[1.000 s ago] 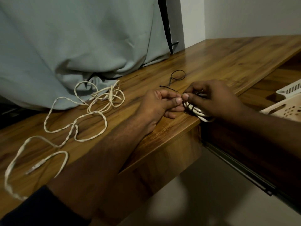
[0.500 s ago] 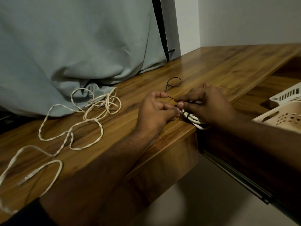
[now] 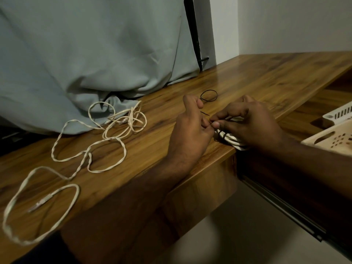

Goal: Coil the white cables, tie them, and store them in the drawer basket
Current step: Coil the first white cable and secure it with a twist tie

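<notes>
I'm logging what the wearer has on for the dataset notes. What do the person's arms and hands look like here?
Both hands, the left hand and the right hand, are bare: no gloves, rings or watch visible. The forearms are bare too. A dark sleeve edge shows on the left arm at the bottom of the frame; the right arm's sleeve is out of view.

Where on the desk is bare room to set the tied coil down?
Bare wood lies beyond the hands, from the spare tie to the wall. Crowded: the loose cable sprawls across the desk left of the left hand.
</notes>
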`<state>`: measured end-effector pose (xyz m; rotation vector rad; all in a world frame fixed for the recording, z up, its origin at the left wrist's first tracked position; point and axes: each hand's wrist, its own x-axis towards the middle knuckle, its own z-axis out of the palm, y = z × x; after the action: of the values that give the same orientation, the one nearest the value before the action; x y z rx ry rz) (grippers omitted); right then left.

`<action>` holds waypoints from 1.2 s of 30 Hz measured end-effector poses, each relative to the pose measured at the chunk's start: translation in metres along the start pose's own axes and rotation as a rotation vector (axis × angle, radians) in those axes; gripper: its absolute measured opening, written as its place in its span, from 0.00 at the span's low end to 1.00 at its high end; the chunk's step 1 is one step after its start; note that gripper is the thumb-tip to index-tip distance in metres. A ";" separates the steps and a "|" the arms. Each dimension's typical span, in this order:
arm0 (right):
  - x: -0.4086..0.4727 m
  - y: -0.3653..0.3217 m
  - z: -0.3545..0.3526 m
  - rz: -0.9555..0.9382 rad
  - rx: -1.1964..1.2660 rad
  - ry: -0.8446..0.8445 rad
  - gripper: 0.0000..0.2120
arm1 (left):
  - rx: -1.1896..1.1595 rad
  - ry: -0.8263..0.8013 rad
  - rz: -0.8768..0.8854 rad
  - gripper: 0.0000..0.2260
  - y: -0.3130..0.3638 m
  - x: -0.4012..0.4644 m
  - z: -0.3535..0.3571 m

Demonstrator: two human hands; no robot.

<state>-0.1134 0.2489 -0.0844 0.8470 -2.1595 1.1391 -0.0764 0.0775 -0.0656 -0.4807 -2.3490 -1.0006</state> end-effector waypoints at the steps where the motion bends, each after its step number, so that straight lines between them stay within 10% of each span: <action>1: 0.000 0.001 0.000 -0.030 -0.014 -0.008 0.10 | 0.006 -0.002 0.004 0.21 0.000 0.000 0.000; 36: 0.004 0.005 -0.006 0.139 0.186 -0.139 0.03 | -0.247 -0.066 -0.140 0.11 -0.011 0.007 -0.002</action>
<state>-0.1186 0.2556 -0.0810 0.8900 -2.2810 1.4060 -0.0872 0.0693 -0.0662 -0.4514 -2.3546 -1.3693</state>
